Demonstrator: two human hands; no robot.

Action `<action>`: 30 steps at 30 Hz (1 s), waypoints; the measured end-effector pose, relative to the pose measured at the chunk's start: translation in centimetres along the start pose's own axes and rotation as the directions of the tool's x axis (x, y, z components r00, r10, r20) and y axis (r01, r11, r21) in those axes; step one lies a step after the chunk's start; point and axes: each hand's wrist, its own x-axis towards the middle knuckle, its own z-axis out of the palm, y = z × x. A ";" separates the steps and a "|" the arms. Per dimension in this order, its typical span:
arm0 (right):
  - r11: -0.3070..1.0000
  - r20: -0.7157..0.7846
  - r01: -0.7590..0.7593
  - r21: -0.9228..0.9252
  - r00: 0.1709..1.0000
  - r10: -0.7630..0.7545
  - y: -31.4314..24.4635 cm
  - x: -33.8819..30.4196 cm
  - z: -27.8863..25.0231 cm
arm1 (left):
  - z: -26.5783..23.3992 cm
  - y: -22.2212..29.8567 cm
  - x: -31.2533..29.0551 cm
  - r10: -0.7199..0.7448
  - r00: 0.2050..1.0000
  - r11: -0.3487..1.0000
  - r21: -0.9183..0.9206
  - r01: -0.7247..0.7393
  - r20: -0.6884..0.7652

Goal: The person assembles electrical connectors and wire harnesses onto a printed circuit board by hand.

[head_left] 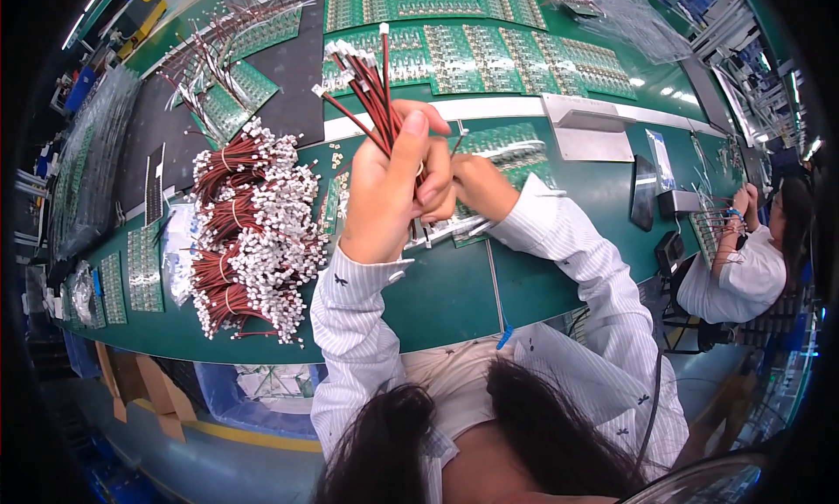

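Observation:
My left hand (398, 176) is raised over the bench, closed round a bunch of red and black wire leads (377, 97) with white plugs fanning out at the top. Against its far side, my right hand (482, 187) is closed too; its fingertips are partly hidden behind the left one, so what they pinch does not show. Beneath both hands lies a green circuit board panel (516, 152). To the left, a large pile of bundled wire leads (253, 233) with white plugs rests on the green bench, tied in several bunches.
Rows of green circuit board panels (489, 58) lie along the far side. Boards with wires attached (229, 102) sit on a black mat (301, 89). A metal bracket (590, 124) and a dark phone-like slab (643, 192) lie right. A co-worker (743, 259) sits farther right. A blue bin (262, 403) stands below.

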 end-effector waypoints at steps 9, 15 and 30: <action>0.998 0.096 -0.027 -0.059 0.995 0.033 -7.4 1.2 -7.4 | -0.2 0.4 -0.4 -0.126 0.978 0.987 -0.078 0.141 0.165; 0.864 -0.082 -0.149 0.481 0.974 0.214 -12.7 2.2 -12.0 | 0.6 -0.1 -1.2 -0.244 0.960 0.966 0.121 0.228 0.138; 0.747 -0.572 0.292 0.598 0.808 0.142 -13.3 0.6 -14.3 | 0.8 -0.6 -0.5 -0.112 0.993 0.993 -0.039 0.113 0.034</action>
